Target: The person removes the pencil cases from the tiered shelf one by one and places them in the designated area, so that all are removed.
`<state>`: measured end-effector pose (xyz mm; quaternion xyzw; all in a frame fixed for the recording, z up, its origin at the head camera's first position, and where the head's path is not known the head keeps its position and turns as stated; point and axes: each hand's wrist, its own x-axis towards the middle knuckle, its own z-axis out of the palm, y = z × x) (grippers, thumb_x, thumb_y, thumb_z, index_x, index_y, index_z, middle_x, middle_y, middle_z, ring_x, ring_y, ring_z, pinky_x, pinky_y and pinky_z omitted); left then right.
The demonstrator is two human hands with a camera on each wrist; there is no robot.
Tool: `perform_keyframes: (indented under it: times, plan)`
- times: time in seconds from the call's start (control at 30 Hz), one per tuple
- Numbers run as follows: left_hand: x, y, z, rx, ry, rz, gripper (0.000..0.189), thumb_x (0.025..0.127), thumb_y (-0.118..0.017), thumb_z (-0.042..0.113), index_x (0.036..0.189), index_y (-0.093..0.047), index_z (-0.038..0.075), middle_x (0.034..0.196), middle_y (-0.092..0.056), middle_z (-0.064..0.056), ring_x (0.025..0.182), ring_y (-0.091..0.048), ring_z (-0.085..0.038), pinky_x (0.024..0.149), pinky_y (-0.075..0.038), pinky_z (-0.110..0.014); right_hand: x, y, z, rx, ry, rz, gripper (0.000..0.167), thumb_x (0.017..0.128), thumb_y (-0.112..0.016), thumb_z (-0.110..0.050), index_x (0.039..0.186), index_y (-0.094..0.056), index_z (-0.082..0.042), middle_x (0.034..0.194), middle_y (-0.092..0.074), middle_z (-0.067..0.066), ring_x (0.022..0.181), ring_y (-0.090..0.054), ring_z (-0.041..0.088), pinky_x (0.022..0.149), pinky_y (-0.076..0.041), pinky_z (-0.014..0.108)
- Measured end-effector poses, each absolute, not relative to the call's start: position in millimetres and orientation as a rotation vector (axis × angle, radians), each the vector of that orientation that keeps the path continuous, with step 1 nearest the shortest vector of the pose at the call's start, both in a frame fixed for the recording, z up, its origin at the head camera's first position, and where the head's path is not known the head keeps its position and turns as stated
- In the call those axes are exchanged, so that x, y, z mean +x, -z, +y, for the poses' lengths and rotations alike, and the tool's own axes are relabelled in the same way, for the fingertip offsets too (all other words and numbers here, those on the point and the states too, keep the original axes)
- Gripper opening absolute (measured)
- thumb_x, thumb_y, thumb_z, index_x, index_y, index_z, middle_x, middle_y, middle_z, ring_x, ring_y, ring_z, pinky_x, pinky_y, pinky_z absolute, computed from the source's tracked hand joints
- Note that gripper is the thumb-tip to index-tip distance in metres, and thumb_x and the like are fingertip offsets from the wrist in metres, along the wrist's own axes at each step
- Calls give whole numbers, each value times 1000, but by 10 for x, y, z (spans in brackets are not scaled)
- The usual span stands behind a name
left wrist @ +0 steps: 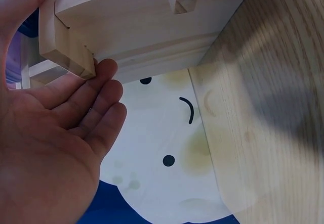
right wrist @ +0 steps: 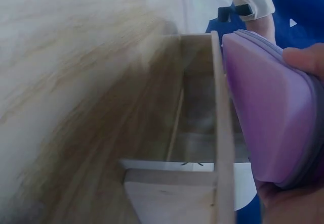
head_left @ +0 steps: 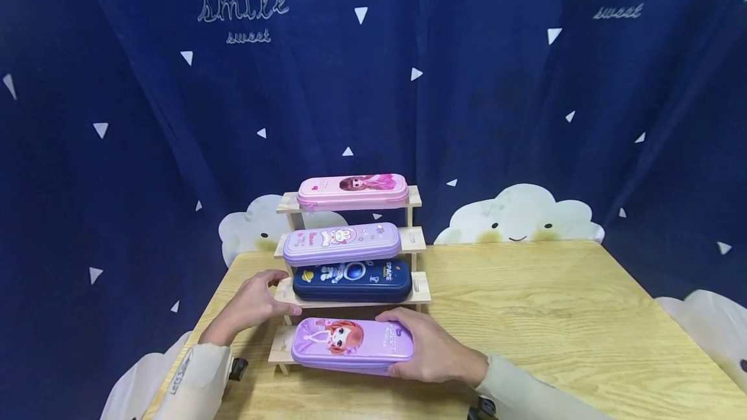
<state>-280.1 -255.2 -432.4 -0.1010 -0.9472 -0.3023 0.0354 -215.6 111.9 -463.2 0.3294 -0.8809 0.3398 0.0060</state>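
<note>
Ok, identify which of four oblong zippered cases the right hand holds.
The purple case picturing a red-haired girl: the right hand grips its end. The pink case, lavender case and navy case sit higher on the wooden rack, unheld.

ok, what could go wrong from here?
The right hand grips the purple girl-print case at one end, so it could swivel off the bottom step of the wooden rack. The left hand holds the step above; an uneven push there might shift the rack and slide the navy case.
</note>
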Motion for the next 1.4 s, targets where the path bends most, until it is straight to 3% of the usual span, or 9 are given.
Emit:
perform_keyframes:
  times: [0.27,0.7,1.0,1.13,1.4]
  plan:
    - [-2811,4317,-2543,-315,923,-2920,91,65,-91,51,132,-61,-1,132,-66,-20,123,-60,-39,103,-49,-58,-2029,4365,1266,1024,-1157,-2670,76,64,-89,-39,133,-57,-31,122,-64,-16,105,-58,6,92,-48,28]
    - [-2799,4330,-2575,-309,932,-2921,88,63,-93,48,130,-62,0,130,-67,-19,123,-61,-38,104,-49,-58,-2070,3661,1633,1087,-1302,-2468,69,71,-85,-27,135,-59,-18,123,-68,-1,105,-62,11,89,-50,25]
    - [-2784,4344,-2580,-298,910,-2931,88,64,-93,49,130,-63,0,130,-67,-19,122,-61,-37,102,-50,-57,-2250,3249,1998,814,-1235,-2460,67,74,-84,-20,136,-59,-19,124,-68,4,101,-59,16,83,-48,25]
    - [-2811,4321,-2572,-312,902,-2926,94,62,-92,53,133,-60,-2,133,-65,-21,125,-59,-40,104,-48,-59,-2352,3181,2176,696,-1251,-2432,65,78,-83,-15,138,-57,-16,128,-65,8,103,-58,15,84,-46,21]
    - [-2812,4313,-2564,-303,911,-2943,98,62,-91,55,135,-58,-2,136,-63,-22,127,-58,-41,105,-47,-59,-2482,3194,2398,489,-1227,-2432,67,83,-82,-21,143,-53,-17,131,-61,11,107,-52,15,81,-45,16]
